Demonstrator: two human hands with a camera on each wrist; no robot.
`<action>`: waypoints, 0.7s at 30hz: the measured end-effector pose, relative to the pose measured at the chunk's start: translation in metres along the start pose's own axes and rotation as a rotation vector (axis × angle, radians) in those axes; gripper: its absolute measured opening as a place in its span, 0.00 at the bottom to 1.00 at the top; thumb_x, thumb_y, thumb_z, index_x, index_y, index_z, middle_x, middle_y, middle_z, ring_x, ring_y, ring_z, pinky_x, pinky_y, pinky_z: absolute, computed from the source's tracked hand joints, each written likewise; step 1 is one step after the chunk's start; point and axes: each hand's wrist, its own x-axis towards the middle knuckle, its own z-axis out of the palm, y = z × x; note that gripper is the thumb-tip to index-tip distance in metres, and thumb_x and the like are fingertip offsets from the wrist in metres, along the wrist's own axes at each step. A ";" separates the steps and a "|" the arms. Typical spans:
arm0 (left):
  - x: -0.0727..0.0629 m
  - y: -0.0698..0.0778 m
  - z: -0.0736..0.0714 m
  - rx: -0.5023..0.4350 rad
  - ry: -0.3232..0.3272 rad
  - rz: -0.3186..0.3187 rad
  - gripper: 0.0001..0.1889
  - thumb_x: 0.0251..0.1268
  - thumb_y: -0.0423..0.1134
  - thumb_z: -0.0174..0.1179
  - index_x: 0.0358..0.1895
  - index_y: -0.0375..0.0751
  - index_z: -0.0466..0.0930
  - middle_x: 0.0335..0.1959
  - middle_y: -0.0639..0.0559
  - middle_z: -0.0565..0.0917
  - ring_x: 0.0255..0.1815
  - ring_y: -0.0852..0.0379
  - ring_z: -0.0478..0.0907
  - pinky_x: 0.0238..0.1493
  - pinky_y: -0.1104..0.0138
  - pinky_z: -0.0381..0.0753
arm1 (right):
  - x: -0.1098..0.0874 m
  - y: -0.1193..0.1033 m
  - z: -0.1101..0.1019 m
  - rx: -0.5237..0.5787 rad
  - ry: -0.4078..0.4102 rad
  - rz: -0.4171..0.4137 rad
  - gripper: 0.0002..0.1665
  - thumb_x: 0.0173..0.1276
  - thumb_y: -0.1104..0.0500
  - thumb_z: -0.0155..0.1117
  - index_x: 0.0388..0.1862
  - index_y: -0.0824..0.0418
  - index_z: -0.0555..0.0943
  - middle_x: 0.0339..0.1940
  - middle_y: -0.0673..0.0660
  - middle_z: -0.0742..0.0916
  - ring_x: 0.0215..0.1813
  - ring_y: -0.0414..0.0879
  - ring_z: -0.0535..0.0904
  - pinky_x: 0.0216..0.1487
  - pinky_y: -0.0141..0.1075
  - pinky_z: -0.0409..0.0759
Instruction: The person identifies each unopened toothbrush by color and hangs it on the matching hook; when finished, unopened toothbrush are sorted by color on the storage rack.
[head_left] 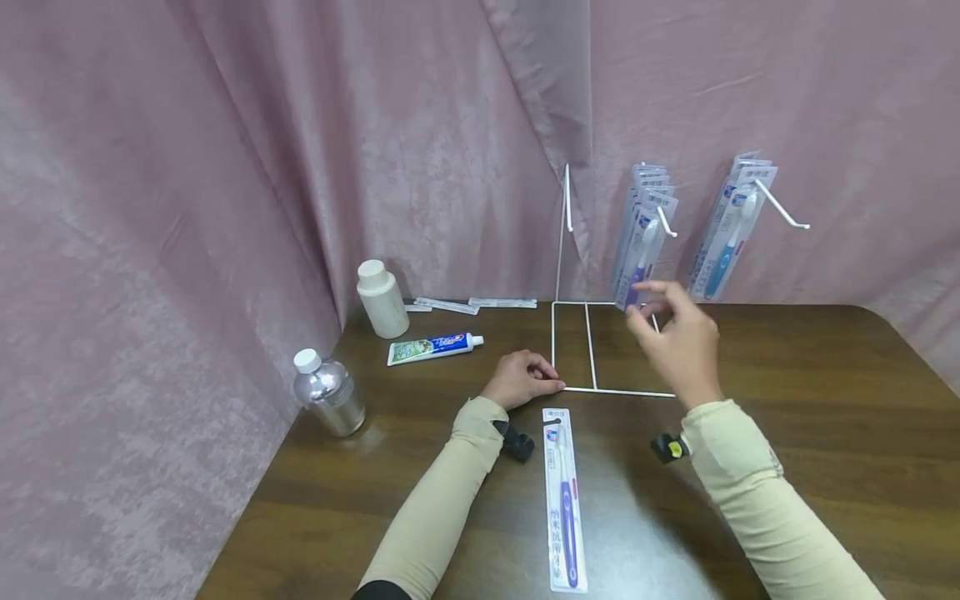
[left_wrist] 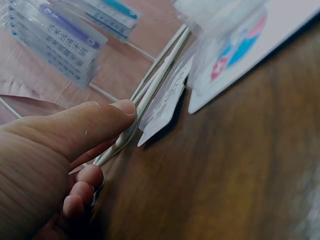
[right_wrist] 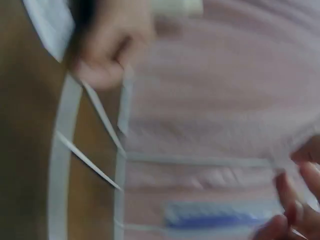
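My left hand [head_left: 522, 379] holds the near left corner of a white wire display rack [head_left: 615, 391], thumb above the wire and fingers curled beneath it in the left wrist view. My right hand [head_left: 678, 337] is raised at the lower end of a row of packaged purple toothbrushes [head_left: 643, 233] on the rack's middle hook. Its thumb and fingers are bent with a gap between them. The right wrist view is blurred, and the fingers [right_wrist: 290, 215] show beside the purple pack without a visible grip. One packaged purple toothbrush [head_left: 566, 500] lies on the table between the forearms.
Packaged blue toothbrushes [head_left: 727, 229] hang on the right hook; another hook [head_left: 567, 200] stands at left. A toothpaste tube [head_left: 435, 348], white bottle [head_left: 382, 300], silver bottle [head_left: 330, 396] and flat white packs [head_left: 502, 303] are on the table's left side. A pink curtain [head_left: 420, 150] hangs behind.
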 end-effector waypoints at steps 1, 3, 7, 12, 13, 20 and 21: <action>0.000 -0.001 0.001 0.000 0.003 0.003 0.09 0.56 0.46 0.82 0.34 0.49 0.90 0.30 0.59 0.80 0.32 0.65 0.74 0.35 0.71 0.73 | -0.013 -0.001 0.003 0.015 -0.092 0.014 0.17 0.69 0.61 0.73 0.55 0.56 0.86 0.32 0.54 0.89 0.23 0.46 0.76 0.27 0.33 0.69; 0.001 -0.001 0.002 0.000 0.003 0.007 0.09 0.56 0.46 0.82 0.34 0.49 0.91 0.30 0.59 0.80 0.32 0.65 0.74 0.35 0.71 0.73 | -0.040 -0.001 0.009 0.041 -0.287 0.047 0.16 0.70 0.60 0.73 0.56 0.55 0.86 0.31 0.50 0.89 0.26 0.43 0.78 0.29 0.35 0.74; 0.003 0.002 0.002 0.000 -0.002 0.017 0.09 0.57 0.46 0.81 0.35 0.49 0.91 0.31 0.59 0.80 0.33 0.65 0.74 0.37 0.71 0.74 | -0.082 0.000 0.019 0.097 -0.618 0.139 0.19 0.72 0.56 0.72 0.60 0.58 0.82 0.30 0.47 0.88 0.30 0.41 0.81 0.34 0.40 0.77; 0.003 0.006 -0.002 0.004 0.000 0.018 0.09 0.58 0.46 0.80 0.36 0.49 0.91 0.32 0.58 0.80 0.34 0.63 0.75 0.38 0.70 0.74 | -0.101 0.006 0.030 0.226 -0.768 0.251 0.24 0.74 0.55 0.70 0.63 0.63 0.78 0.27 0.51 0.87 0.27 0.44 0.77 0.31 0.37 0.73; 0.002 0.007 -0.003 0.002 -0.003 0.018 0.09 0.58 0.46 0.80 0.37 0.49 0.91 0.33 0.57 0.80 0.35 0.63 0.75 0.38 0.70 0.74 | -0.102 0.007 0.032 0.244 -0.773 0.275 0.24 0.74 0.55 0.70 0.63 0.63 0.78 0.27 0.52 0.87 0.26 0.45 0.76 0.30 0.37 0.72; -0.001 0.003 -0.002 -0.006 -0.015 0.004 0.09 0.58 0.46 0.80 0.36 0.50 0.91 0.32 0.57 0.80 0.34 0.63 0.74 0.36 0.70 0.73 | -0.110 0.013 0.037 0.176 -0.794 0.231 0.26 0.69 0.51 0.76 0.61 0.60 0.81 0.25 0.47 0.83 0.26 0.42 0.75 0.31 0.37 0.72; -0.001 0.002 -0.001 -0.006 -0.015 0.005 0.09 0.58 0.47 0.80 0.36 0.50 0.91 0.31 0.57 0.80 0.33 0.63 0.74 0.36 0.70 0.73 | -0.112 0.013 0.038 0.155 -0.793 0.210 0.25 0.68 0.51 0.76 0.60 0.58 0.82 0.25 0.46 0.82 0.26 0.41 0.75 0.31 0.37 0.72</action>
